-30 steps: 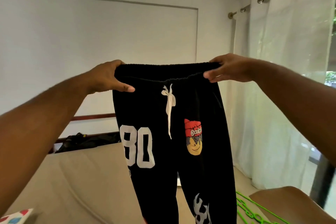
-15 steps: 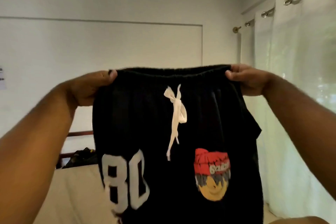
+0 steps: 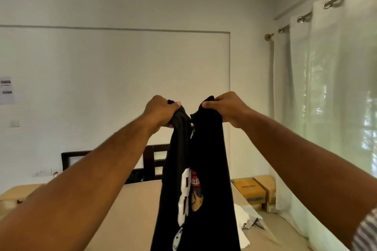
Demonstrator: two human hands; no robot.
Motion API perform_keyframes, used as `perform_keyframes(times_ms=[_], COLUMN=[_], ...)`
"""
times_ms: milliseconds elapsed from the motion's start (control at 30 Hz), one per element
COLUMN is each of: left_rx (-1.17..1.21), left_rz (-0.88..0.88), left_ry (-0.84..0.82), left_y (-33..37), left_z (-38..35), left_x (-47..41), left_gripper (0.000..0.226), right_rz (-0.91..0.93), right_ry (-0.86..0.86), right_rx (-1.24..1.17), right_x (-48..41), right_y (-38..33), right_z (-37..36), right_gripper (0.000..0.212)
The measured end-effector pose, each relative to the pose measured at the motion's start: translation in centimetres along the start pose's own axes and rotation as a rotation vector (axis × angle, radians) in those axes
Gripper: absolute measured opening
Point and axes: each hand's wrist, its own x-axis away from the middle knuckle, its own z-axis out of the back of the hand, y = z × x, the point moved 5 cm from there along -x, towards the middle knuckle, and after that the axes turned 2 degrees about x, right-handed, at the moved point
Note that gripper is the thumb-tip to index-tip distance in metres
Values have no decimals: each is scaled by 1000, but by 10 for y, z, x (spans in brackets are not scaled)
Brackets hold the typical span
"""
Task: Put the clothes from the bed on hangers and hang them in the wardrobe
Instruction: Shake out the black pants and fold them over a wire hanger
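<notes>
Over tan bed (image 3: pixel 132 210), left hand (image 3: pixel 161 113) and right hand (image 3: pixel 226 108) grip black pants (image 3: pixel 208 169) — white "8" showing.

pants (image 3: pixel 202 199) legs cut off below, waistband bunched

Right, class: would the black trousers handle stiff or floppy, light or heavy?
Probably floppy: the black trousers hang limp and bunched from the left hand and right hand. Likely light, since they are held up on outstretched arms.

The black joggers (image 3: pixel 208 169) hang mid-view over the bed (image 3: pixel 132 210), blocking the centre. Open bed surface lies left of them. The white clothes (image 3: pixel 241 218), cardboard box (image 3: pixel 251 188) and curtain (image 3: pixel 326 108) crowd the right.
</notes>
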Motion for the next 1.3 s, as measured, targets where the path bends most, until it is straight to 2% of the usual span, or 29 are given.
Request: perform_keyframes(times_ms=[300,367,433,500,633,700,733,800,867,900,967,1067,1200,1300], left_rx=[-84,-15,57,51,87,42,-6,-111,-154,-142,-89,-28,41,14], left_rz=[-1,19,18,4,8,-58,-130,-312,-456,-505,-564,-524,-312,-297], left_ry=[27,32,-39,-108,-94,-118,-149,-210,-245,-249,-230,-181,-235,-251], left_y=[8,7,11,11,-6,-10,-8,0,6,7,9,-2,-31,-47], left_z=[-19,-17,-19,-21,-8,-3,-2,-3,-2,1,10,23,28,17], left_x=[4,3,7,12,6,6,8,16,20,22,27,26,26,38], left_gripper=[35,46,63,68,33,25,22,22,25,26,26,28,71,74], right_rz=[139,176,207,244,298,335,391,502,456,367,223,290,360,372], right_ry=[-143,-183,-230,-301,-425,-412,-358,-233,-330,-428,-572,-514,-432,-398], right_rx=[-22,-17,-2,-23,-58,-43,27,325,533,576,664,813,985,1070], right_x=[15,19,26,34,44,43,41,31,25,24,24,15,4,-2], right_y=[-13,-15,-15,-15,-19,-23,-27,-34,-37,-38,-41,-59,-86,-108], right_z=[-34,-36,-40,-45,-41,-33,-27,-19,-17,-18,-16,-17,-26,-20], right_gripper=[19,19,25,31,41,33,30,50,75,75,52,33,40,49])
